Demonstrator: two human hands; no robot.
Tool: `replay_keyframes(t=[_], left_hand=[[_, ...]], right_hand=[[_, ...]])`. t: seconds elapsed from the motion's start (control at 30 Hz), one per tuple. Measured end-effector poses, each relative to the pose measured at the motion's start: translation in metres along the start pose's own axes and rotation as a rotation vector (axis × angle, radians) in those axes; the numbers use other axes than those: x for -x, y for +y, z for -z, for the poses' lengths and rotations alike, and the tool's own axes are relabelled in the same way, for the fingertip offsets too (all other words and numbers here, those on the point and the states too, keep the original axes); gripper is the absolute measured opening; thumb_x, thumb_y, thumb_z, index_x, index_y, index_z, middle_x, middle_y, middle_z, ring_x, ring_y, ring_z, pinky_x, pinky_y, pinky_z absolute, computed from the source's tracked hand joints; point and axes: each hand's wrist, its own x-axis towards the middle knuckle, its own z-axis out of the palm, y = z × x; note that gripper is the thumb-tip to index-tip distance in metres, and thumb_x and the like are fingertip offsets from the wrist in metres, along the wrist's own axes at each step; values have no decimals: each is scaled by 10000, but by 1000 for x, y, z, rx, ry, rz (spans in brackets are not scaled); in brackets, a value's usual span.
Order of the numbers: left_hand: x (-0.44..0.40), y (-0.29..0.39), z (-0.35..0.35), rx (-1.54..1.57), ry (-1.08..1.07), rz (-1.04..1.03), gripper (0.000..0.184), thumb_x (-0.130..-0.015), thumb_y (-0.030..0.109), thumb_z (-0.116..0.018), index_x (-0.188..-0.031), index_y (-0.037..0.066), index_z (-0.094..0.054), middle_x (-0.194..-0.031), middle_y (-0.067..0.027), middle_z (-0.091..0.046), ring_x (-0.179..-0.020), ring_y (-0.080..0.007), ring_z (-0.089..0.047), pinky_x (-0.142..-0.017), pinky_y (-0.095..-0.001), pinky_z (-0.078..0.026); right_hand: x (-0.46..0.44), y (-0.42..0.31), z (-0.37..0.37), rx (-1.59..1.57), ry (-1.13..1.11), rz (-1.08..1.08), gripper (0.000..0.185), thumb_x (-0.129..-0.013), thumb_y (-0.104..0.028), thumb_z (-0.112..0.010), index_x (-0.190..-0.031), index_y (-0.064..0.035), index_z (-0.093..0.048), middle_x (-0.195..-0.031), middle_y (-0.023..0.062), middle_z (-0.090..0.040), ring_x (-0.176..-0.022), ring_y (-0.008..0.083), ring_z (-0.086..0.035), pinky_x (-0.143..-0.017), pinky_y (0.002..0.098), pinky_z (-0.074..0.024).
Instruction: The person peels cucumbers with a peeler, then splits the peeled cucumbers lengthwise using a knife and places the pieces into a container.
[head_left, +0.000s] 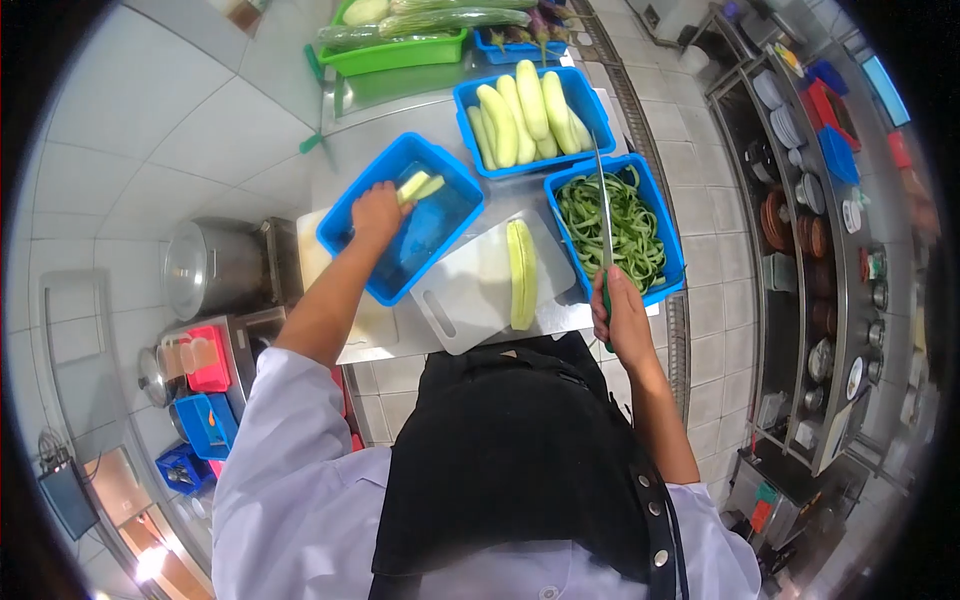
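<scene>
Cutting board [470,290]: plain white
Gourd on it [522,275]: pale green, one darker lengthwise line
Whole gourds [533,105]: even, pale yellow-green as I see them
Cut pieces [420,187]: pale green
Peelings [610,235]: I see mixed light and dark green
Knife [604,205]: silvery blade, green handle
Nearest tubs [435,225]: solid bright blue
Apron [500,440]: black
Sleeves [275,430]: plain pale lavender

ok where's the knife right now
In the head view, the knife is on the right side, held in the right hand, its blade pointing away from the body across the blue tub of green peels.
</scene>
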Motion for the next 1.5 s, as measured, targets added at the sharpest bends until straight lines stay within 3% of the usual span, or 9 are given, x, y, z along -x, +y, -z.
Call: replay_keyframes(t=[0.17, 0.3, 0.6, 0.73, 0.83, 1.0, 1.2, 1.3, 1.5], left_hand=[[22, 46, 17, 281, 476, -106, 498, -830, 396, -793, -1143, 52, -616, -1127, -173, -663, -938, -363, -662, -761, -484, -532], [97, 138, 46, 703, -175, -161, 487, -874, 397, -738, -1152, 21, -605, -1104, -227, -665, -937, -400, -671, -747, -477, -546], [118, 224, -7, 458, -367, 99, 769, -789, 424, -813, -1278, -35, -438, -1166, -251, -633, -1029, -387, -692, -842, -456, -578], [126, 216, -18, 520, -285, 145, 770, -796, 402, -799, -1296, -43, -418, -1152, -286, -635, -1020, -431, -683, -861, -493, -560], [134, 202, -16, 737, -263, 174, 657, -827, 262, -784, -1274, -43, -412, -1117, -236, -650, -966, -383, -707, -831, -443, -574], [155, 189, 62, 1861, -115, 265, 440, -914, 52, -698, -1238, -10, -407, -1048, -105, -629, -922, -242, -711, -750, -365, -589], [150, 168, 106, 2022, 4, 416, 348, -980, 129, -673, -1244, 34, -468, -1073, -109, -628, -940, -257, -705, -756, -396, -604], [145, 147, 109, 2192, 30, 400, 441, -1072, 401, -502, -1297, 22, -470, -1143, -140, -636, -1005, -276, -693, -816, -401, -590], [115, 109, 110, 2594, 134, 560, 583, -1093, 523, -309, -1319, 22, -501, -1167, -134, -652, -1047, -276, -640, -888, -447, -555]], right_hand=[[1, -1, 8, -25, 6, -6, 352, -1117, -382, -360, -1016, -86, -520, -663, -13, -429, -469, 58, -370, -417, 225, -299], [2, 3, 15, -24, -4, -66, 335, -1096, -396, -441, -1024, -80, -528, -655, -27, -424, -458, 54, -368, -412, 229, -306], [-13, 21, 21, 263, -81, -128, 315, -1005, -367, -639, -974, -57, -591, -667, -12, -515, -553, 89, -490, -504, 275, -387], [-25, 27, 27, 278, -178, -80, 190, -1033, -282, -622, -1019, -107, -550, -669, -61, -443, -464, 28, -370, -394, 224, -269], [-32, 20, 32, 345, -213, -64, 216, -1016, -281, -641, -1012, -85, -548, -682, -44, -469, -516, 58, -425, -451, 254, -337], [-38, 20, 15, 586, -209, 311, 366, -919, -349, -741, -953, -24, -575, -717, 45, -552, -695, 167, -559, -676, 344, -470], [-36, 23, -42, 431, -344, 162, 365, -899, -308, -781, -936, -43, -531, -811, 62, -555, -732, 118, -527, -673, 291, -460], [-37, 23, -68, 417, -342, 175, 359, -906, -286, -782, -909, -58, -505, -798, 28, -509, -737, 112, -463, -671, 295, -428], [-9, -15, -109, 335, -382, 73, 312, -954, -264, -723, -911, -60, -490, -720, 14, -499, -711, 107, -462, -667, 287, -417]])
